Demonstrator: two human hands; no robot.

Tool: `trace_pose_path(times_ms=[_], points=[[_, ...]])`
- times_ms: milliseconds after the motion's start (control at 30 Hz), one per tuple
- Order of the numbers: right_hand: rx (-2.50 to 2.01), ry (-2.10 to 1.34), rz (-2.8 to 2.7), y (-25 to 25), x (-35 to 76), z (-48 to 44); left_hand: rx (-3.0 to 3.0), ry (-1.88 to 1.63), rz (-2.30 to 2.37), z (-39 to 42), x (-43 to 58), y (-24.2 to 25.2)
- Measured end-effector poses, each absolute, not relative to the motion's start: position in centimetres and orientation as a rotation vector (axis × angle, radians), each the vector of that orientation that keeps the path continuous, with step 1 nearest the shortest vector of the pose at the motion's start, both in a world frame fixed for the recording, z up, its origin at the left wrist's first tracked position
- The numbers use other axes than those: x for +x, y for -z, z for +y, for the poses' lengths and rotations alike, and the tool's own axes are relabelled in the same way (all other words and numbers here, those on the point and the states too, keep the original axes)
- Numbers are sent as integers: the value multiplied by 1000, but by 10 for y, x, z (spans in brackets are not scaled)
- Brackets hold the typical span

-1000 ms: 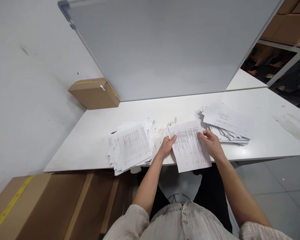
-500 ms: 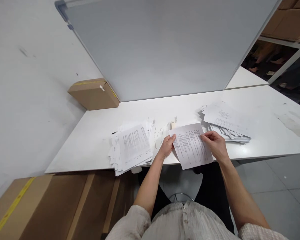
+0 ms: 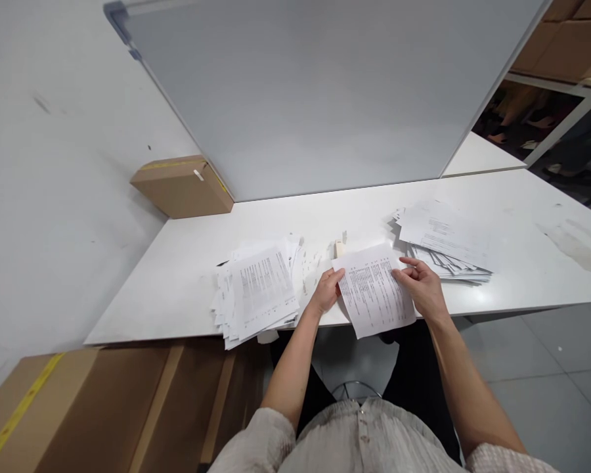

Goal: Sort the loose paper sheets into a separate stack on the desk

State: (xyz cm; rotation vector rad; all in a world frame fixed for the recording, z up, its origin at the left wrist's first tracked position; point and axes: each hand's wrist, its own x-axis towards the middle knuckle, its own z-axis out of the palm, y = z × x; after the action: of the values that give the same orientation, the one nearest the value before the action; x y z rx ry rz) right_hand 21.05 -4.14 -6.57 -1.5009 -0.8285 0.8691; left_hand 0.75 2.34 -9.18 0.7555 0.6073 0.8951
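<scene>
A printed sheet of paper (image 3: 377,292) is held up at the table's front edge, tilted, its lower end hanging past the edge. My left hand (image 3: 328,289) is closed on its left side, thumb on top of the page. At the right edge, my right hand (image 3: 421,284) has its thumb on the printed face and its index finger lifted apart; the other fingertips are partly hidden. Left of my hands lies an uneven pile of printed sheets (image 3: 263,289). A second, fanned-out pile of papers (image 3: 443,230) sits beyond my right hand.
A small beige object (image 3: 339,247) stands just behind the held sheet. A whiteboard (image 3: 315,98) rises at the back of the white table (image 3: 177,282). One cardboard box (image 3: 184,190) leans by the wall, and larger boxes (image 3: 79,407) stand below at left.
The index finger of my right hand has lifted away from the thumb at the page's edge. The held sheet has shifted slightly. Both piles look the same.
</scene>
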Motion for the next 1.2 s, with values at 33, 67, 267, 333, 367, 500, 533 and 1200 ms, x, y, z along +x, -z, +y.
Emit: trace_pose_path(times_ms=[33, 67, 267, 333, 367, 500, 533, 1200], points=[[-1505, -862, -835, 66, 211, -42, 753, -898, 612, 23, 8, 91], [-1512, -854, -846, 65, 211, -42, 748, -902, 619, 23, 8, 91], [-1586, -806, -909, 62, 211, -43, 725, -919, 662, 23, 9, 88], [-1582, -804, -913, 61, 210, -43, 735, -933, 669, 24, 9, 89], [-1579, -805, -912, 61, 209, -44, 743, -943, 672, 24, 9, 89], [-1569, -813, -901, 61, 208, -46, 782, -945, 666, 25, 8, 93], [-1564, -814, -894, 61, 208, -46, 791, -939, 660, 25, 8, 93], [-1554, -847, -904, 66, 209, -47, 820, -951, 695, 26, 8, 97]])
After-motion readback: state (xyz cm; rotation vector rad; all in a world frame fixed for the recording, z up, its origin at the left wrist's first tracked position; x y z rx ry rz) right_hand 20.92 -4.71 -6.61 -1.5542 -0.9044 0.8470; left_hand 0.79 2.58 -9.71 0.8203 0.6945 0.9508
